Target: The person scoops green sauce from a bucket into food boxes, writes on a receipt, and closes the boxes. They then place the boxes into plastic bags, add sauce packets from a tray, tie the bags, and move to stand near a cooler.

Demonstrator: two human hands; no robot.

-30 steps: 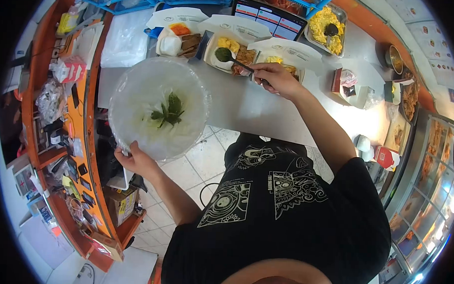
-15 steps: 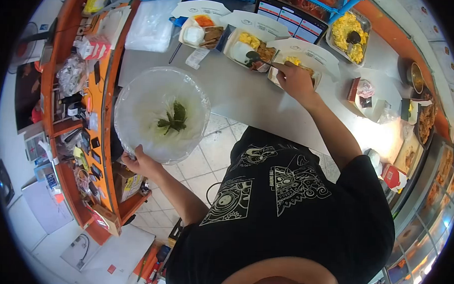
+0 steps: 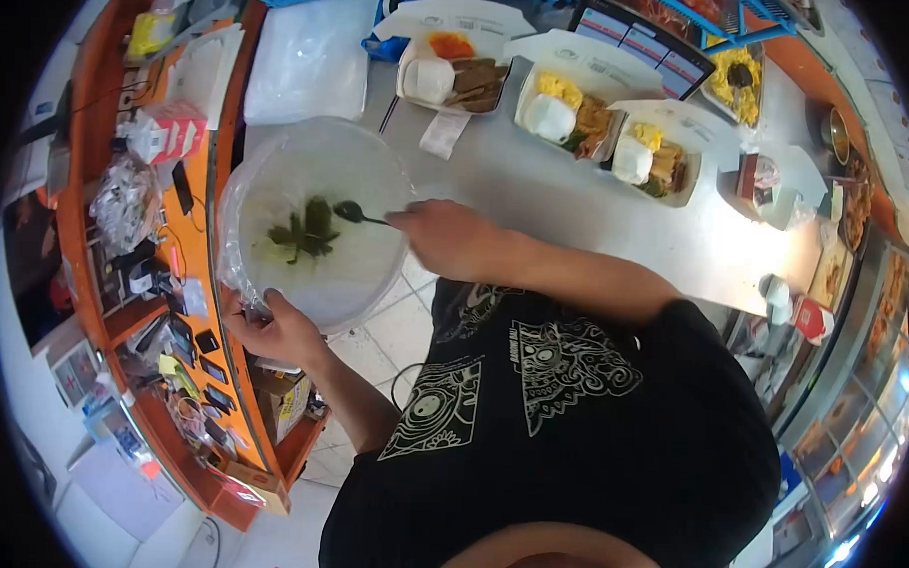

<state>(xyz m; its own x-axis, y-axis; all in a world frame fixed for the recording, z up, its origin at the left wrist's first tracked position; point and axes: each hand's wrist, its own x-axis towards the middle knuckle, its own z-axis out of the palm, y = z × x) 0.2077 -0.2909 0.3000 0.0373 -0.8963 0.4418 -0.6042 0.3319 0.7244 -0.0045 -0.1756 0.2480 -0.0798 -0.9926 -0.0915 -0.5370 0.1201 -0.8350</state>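
My left hand (image 3: 276, 328) grips the near rim of a round, pale plastic-lined tub (image 3: 364, 281), held at the left end of the counter. A small heap of dark leafy greens (image 3: 308, 231) lies on its bottom. Closed round the handle of a black spoon (image 3: 351, 212), my right hand (image 3: 446, 239) is at the tub's right side, with the spoon's bowl over the tub beside the greens. Beyond it stand three open meal boxes: one with sliced meat (image 3: 477, 82), one with rice and egg (image 3: 552, 119), and one with rice and meat (image 3: 634, 160).
A tablet (image 3: 643, 45) leans behind the boxes on the steel counter (image 3: 537, 202). Clear plastic bags (image 3: 310, 59) lie at the back left, a tray of scrambled egg (image 3: 734, 85) at the back right. Left of me is a cluttered orange shelf (image 3: 199, 275).
My right hand has swung left from the right-hand meal box to the tub, carrying the spoon. The camera view has shifted, and the left hand still grips the rim.
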